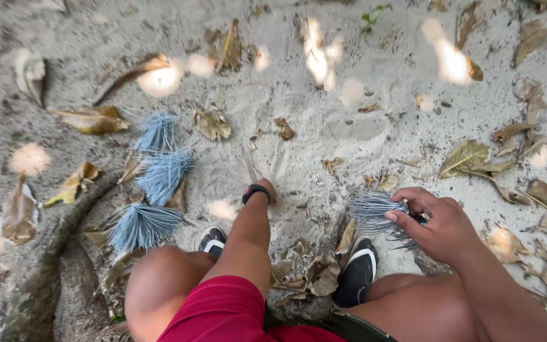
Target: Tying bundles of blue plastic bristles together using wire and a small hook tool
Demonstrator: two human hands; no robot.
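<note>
Sandy ground (349, 126) is strewn with dry leaves (466, 158). Three bluish bristle bundles (159, 174) are laid at left, near a tree root (64, 253). A grey bristle bundle (371, 209) is pinched in the closed right hand (438, 225), near right. The left hand (267, 190) is mostly hidden behind its wrist; finger state cannot be told.

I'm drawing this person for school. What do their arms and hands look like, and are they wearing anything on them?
Both arms are bare, with no sleeves and no gloves. The left hand is mostly hidden behind its wrist, which wears a black band with a small red spot at one edge. The right hand has nothing on it: no ring, watch or band shows.
</note>
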